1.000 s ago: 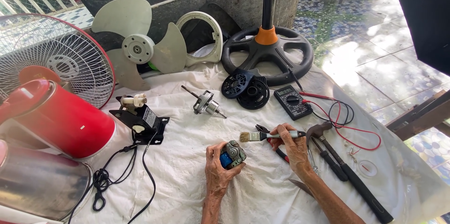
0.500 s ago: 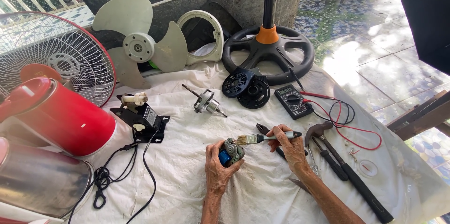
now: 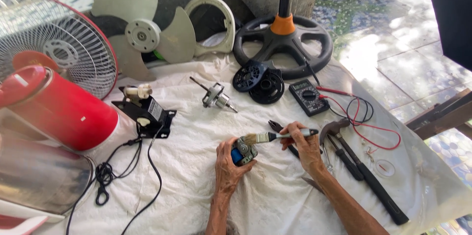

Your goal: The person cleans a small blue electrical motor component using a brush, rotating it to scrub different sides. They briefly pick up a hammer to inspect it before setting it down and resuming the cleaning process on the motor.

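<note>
My left hand (image 3: pixel 227 165) grips a small fan motor stator (image 3: pixel 244 150) with a blue part, held just above the white cloth (image 3: pixel 275 200). My right hand (image 3: pixel 304 144) holds a small paintbrush (image 3: pixel 273 136) by its handle. The bristles touch the top of the stator. Both forearms reach in from the bottom edge.
On the cloth lie a rotor with shaft (image 3: pixel 215 97), a black switch unit with cable (image 3: pixel 145 110), two black round covers (image 3: pixel 259 81), a multimeter (image 3: pixel 308 96) with red leads, pliers and a hammer (image 3: pixel 362 168). Fan blade (image 3: pixel 142 33), wire guard (image 3: pixel 49 43), red housing (image 3: pixel 59 107) and stand base (image 3: pixel 283 43) surround it.
The brush has moved left from beside the stator until its bristles rest on it. My left hand holds the stator in nearly the same place.
</note>
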